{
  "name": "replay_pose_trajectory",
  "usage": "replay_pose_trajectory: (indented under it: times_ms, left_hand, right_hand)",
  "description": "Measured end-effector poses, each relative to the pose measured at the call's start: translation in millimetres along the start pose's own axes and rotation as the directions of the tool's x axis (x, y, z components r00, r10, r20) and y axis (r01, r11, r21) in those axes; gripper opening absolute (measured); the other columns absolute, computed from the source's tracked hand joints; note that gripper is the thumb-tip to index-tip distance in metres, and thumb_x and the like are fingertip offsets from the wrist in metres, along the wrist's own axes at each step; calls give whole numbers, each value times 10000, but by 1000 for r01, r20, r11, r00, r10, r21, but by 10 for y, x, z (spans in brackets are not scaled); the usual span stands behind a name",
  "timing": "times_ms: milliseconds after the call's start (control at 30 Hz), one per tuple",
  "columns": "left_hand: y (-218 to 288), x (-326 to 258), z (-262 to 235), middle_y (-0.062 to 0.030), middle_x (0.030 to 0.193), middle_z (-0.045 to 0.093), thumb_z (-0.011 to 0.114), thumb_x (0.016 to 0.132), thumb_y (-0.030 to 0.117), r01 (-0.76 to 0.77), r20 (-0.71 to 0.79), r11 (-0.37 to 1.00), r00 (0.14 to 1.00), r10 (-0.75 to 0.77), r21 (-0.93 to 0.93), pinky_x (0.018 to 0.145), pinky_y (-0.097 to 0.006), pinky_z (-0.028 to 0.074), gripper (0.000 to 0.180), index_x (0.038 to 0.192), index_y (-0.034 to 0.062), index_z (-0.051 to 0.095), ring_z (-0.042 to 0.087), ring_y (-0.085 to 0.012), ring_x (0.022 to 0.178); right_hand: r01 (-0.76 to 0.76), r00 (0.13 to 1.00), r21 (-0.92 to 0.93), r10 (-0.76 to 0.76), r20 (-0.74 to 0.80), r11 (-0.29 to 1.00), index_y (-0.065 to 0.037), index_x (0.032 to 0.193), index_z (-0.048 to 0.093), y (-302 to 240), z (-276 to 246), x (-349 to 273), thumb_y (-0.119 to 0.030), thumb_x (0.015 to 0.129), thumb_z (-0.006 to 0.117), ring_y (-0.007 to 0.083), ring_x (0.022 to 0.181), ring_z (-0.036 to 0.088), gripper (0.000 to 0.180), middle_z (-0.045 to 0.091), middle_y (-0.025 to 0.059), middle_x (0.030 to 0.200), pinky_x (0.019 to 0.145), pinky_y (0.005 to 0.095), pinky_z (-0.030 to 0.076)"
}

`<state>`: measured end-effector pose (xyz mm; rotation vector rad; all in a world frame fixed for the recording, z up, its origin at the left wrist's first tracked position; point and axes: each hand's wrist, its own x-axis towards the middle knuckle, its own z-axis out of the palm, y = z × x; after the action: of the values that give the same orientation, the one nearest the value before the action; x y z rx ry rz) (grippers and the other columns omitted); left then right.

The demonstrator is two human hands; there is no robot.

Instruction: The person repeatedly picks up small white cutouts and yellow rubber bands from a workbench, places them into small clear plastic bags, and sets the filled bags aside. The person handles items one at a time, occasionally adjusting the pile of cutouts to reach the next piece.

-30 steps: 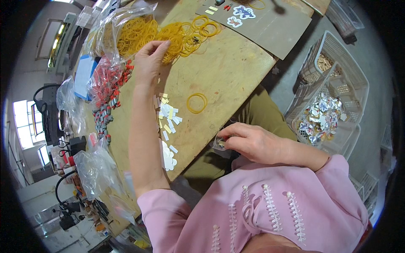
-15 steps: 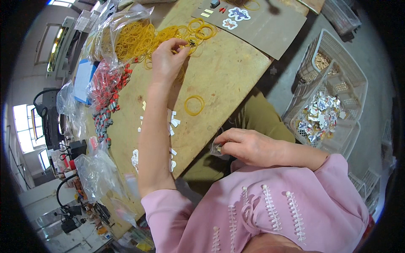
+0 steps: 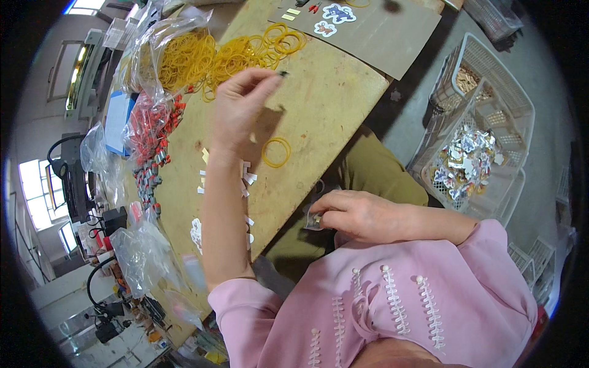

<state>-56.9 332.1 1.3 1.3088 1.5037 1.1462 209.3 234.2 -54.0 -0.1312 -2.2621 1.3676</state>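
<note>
My left hand (image 3: 245, 101) is over the table, thumb and fingers pinched on a small dark piece (image 3: 283, 74) whose kind I cannot make out. Beyond that hand lies a heap of yellow rubber bands (image 3: 236, 58). One loose rubber band (image 3: 277, 152) rests on the table between my two hands. Low by my lap, my right hand (image 3: 359, 214) has its fingers closed on a small clear plastic bag (image 3: 313, 219). Something small and pale shows in the bag, partly hidden by the fingers. Under my left forearm lie small white paper pieces (image 3: 248, 176).
A grey board (image 3: 374, 40) with die-cut stickers (image 3: 338, 13) lies at the table's far side. Red and grey small parts (image 3: 147, 178) line the left, beside clear plastic bags (image 3: 144, 257). On the right, a plastic basket (image 3: 521, 110) holds a pile of printed cut-outs (image 3: 466, 162).
My left hand has drawn back slightly from the rubber bands, with the dark piece still at its fingertips. My right hand stays almost in place with the bag. The view has shifted a little.
</note>
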Motion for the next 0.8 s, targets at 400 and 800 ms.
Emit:
replay_pose_trajectory:
  times_ms: [400, 800]
  left_hand:
    - [-85, -485, 973, -140, 954, 767, 784, 907, 120, -364, 245, 868, 925, 292, 337, 724, -337, 572, 257, 1151, 39, 772, 719, -208, 787]
    - [-548, -243, -690, -31, 930, 739, 776, 948, 160, -25, -134, 916, 987, 85, 401, 743, -262, 536, 185, 1063, 16, 773, 648, -82, 813]
  right_hand:
    - [6, 997, -35, -3, 77, 999, 19, 1103, 650, -54, 92, -43, -19, 699, 784, 400, 1221, 621, 427, 616, 208, 1308, 1039, 457, 535]
    - [-25, 997, -47, 29, 77, 999, 1, 1074, 634, -7, 133, -70, -39, 724, 799, 393, 1199, 627, 388, 616, 196, 1297, 1013, 443, 547]
